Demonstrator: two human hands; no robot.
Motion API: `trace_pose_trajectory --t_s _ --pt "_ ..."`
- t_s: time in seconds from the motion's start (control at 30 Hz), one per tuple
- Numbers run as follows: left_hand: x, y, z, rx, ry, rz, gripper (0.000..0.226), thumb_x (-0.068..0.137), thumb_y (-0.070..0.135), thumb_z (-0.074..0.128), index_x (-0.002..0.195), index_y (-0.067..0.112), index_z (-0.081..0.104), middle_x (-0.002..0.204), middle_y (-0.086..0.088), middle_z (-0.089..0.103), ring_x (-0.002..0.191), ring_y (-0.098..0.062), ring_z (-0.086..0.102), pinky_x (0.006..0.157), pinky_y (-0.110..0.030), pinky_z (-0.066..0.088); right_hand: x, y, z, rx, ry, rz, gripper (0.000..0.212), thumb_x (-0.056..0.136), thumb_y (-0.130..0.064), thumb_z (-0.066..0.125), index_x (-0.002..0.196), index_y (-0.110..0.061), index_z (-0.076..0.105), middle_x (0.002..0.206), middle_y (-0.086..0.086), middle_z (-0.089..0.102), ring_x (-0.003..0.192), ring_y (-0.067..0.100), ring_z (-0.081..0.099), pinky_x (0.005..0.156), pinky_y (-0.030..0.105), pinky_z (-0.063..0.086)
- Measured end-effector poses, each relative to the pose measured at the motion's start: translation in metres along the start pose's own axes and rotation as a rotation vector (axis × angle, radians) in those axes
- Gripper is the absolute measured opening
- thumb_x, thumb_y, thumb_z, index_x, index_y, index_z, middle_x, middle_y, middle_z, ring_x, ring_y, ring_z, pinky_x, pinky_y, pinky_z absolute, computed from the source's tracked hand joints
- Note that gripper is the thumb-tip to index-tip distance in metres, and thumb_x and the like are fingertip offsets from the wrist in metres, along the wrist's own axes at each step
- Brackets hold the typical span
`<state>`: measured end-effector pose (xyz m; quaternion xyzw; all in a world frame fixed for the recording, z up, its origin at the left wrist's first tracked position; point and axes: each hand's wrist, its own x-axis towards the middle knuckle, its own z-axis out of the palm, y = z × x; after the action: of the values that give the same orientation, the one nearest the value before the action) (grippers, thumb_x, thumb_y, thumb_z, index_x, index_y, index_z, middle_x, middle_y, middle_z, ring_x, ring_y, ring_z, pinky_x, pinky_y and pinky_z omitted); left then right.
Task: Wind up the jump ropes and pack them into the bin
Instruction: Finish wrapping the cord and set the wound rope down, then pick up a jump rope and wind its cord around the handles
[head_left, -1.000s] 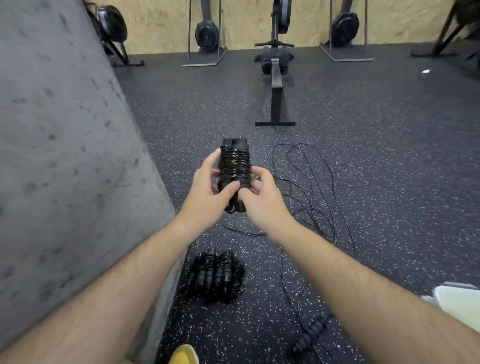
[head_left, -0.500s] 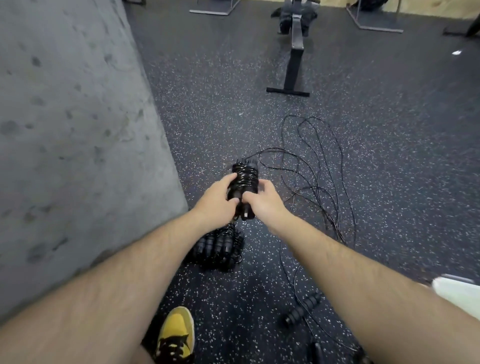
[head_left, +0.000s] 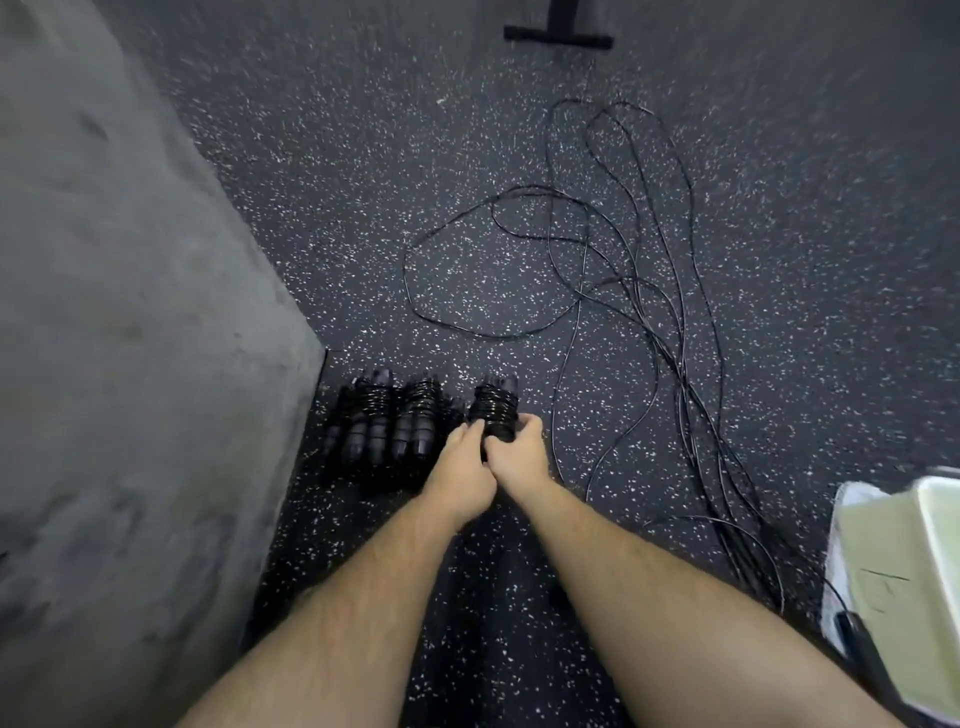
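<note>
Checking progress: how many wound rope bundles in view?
3: leftmost bundle and middle bundle on floor by the wall; held bundle in left hand and right hand. Pile may hide more.

The one head-worn camera is looking, seemingly almost straight down, at the floor (head_left: 363, 208), sitting fairly near the left hand (head_left: 461, 470) and right hand (head_left: 520, 456) holding the wound jump rope (head_left: 494, 415).

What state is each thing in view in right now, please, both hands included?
Held jump rope: wound into a bundle, gripped by both hands beside the pile.
Left hand: grips the bundle's near end.
Right hand: grips the same end.
Wound pile: bundles lying on the floor by the wall.
Loose ropes: unwound, tangled across the floor.
Bin: at the right edge, partly out of view; contents cannot be told.
</note>
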<state>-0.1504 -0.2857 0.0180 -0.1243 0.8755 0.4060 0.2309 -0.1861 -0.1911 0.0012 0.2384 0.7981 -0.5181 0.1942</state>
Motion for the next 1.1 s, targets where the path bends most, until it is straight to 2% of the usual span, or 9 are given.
trace_pose_trajectory --t_s 0.1,0.27,0.37,0.47,0.6,0.73,0.83,0.97,1.1 --pt "0.017 -0.013 0.014 0.060 -0.054 -0.005 0.063 0.097 0.003 0.040 0.158 0.005 0.025 0.166 -0.015 0.019 0.155 -0.021 0.013 0.122 -0.026 0.011 0.021 0.022 0.014 -0.045 -0.010 0.017 0.040 0.089 -0.018 0.065 0.121 -0.015 0.040 0.088 -0.008 0.057 0.087 0.019 0.058 0.074 0.024 0.038" --pt "0.029 -0.025 0.023 0.145 -0.055 -0.032 0.047 0.095 0.007 0.044 0.142 0.009 0.050 0.141 -0.010 0.055 0.133 -0.029 0.049 0.112 -0.034 0.038 0.035 0.048 0.023 -0.287 -0.172 0.022 0.041 0.091 -0.020 0.061 0.131 -0.016 0.053 0.120 0.005 0.067 0.112 0.026 0.062 0.095 0.030 0.047" --pt "0.035 -0.022 0.029 0.210 0.009 -0.009 0.030 0.092 0.014 0.045 0.116 0.013 0.062 0.117 -0.007 0.063 0.112 -0.028 0.058 0.097 -0.044 0.050 0.035 0.056 0.019 -0.350 -0.155 -0.032 0.034 0.089 -0.027 0.059 0.122 -0.023 0.057 0.114 0.003 0.067 0.106 0.026 0.064 0.094 0.036 0.050" --pt "0.034 -0.006 0.042 0.207 0.096 0.031 0.023 0.093 0.018 0.043 0.100 0.014 0.065 0.102 -0.006 0.063 0.099 -0.028 0.058 0.087 -0.046 0.053 0.028 0.060 0.003 -0.313 -0.096 -0.078 0.026 0.093 -0.024 0.054 0.118 -0.018 0.057 0.107 0.000 0.065 0.097 0.021 0.062 0.087 0.035 0.049" --pt "0.030 0.006 0.074 0.114 0.063 0.052 0.029 0.099 0.023 0.045 0.114 0.011 0.067 0.111 -0.008 0.064 0.104 -0.026 0.059 0.092 -0.042 0.049 0.017 0.076 -0.031 -0.319 -0.016 -0.123 0.023 0.098 -0.025 0.046 0.117 -0.019 0.057 0.107 0.000 0.065 0.096 0.020 0.061 0.088 0.037 0.050" --pt "0.024 0.013 0.118 0.148 -0.041 0.047 0.028 0.099 0.024 0.045 0.115 0.014 0.065 0.114 -0.008 0.064 0.105 -0.028 0.062 0.092 -0.039 0.049 0.012 0.106 -0.075 -0.404 0.055 -0.113 0.019 0.098 -0.028 0.048 0.110 -0.019 0.060 0.103 -0.001 0.066 0.097 0.021 0.062 0.087 0.037 0.050" --pt "0.018 0.023 0.148 0.171 -0.115 0.042 0.024 0.099 0.023 0.049 0.116 0.014 0.065 0.117 -0.008 0.063 0.106 -0.026 0.061 0.092 -0.034 0.048 0.012 0.130 -0.105 -0.525 0.070 -0.085 0.021 0.096 -0.027 0.048 0.110 -0.021 0.063 0.111 0.000 0.064 0.106 0.023 0.059 0.092 0.039 0.049" --pt "0.015 0.028 0.180 0.188 -0.181 -0.121 0.030 0.096 0.025 0.054 0.123 0.013 0.057 0.125 -0.008 0.059 0.111 -0.027 0.059 0.089 -0.032 0.046 0.015 0.155 -0.127 -0.789 -0.043 -0.081 0.030 0.096 -0.035 0.051 0.121 -0.022 0.062 0.125 0.000 0.059 0.123 0.024 0.046 0.102 0.040 0.038" --pt "0.015 0.028 0.196 0.031 -0.162 -0.288 0.035 0.094 0.020 0.059 0.125 0.010 0.047 0.115 -0.004 0.061 0.104 -0.025 0.060 0.081 -0.028 0.040 0.015 0.166 -0.129 -0.941 -0.103 -0.119 0.029 0.098 -0.038 0.047 0.118 -0.024 0.062 0.120 -0.001 0.061 0.120 0.025 0.039 0.100 0.040 0.032"
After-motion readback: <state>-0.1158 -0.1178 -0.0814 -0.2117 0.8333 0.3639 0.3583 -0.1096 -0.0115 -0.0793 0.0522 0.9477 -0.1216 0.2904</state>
